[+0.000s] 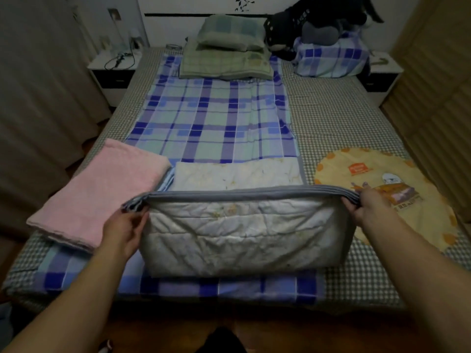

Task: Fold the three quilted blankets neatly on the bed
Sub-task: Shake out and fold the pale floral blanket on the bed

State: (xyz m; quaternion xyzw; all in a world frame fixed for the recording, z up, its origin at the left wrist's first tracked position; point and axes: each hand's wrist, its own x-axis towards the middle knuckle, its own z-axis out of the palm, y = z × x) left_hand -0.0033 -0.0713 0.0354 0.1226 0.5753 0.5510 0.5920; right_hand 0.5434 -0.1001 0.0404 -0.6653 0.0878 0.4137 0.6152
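Both hands, left hand [126,226] and right hand [367,205], pinch the grey-trimmed fold of a crinkly white quilted blanket [242,233], fingers clamped on its corners. It sits near the bed's [356,271] foot edge, beside a folded pink blanket [102,189].

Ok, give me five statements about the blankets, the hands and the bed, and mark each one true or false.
1. Both hands grip the grey-edged quilted blanket at its top fold, the left hand at one end and the right hand at the other. True.
2. The pink blanket lies unfolded across the pillows. False: it lies folded near the foot of the bed, to the left of the grey-edged one.
3. A round yellow cushion lies on the bed to the right of the held blanket. True.
4. The green checked pillow sits at the foot of the bed. False: it is at the head, on a folded green blanket.
5. A dark plush toy sits by the headboard. True.
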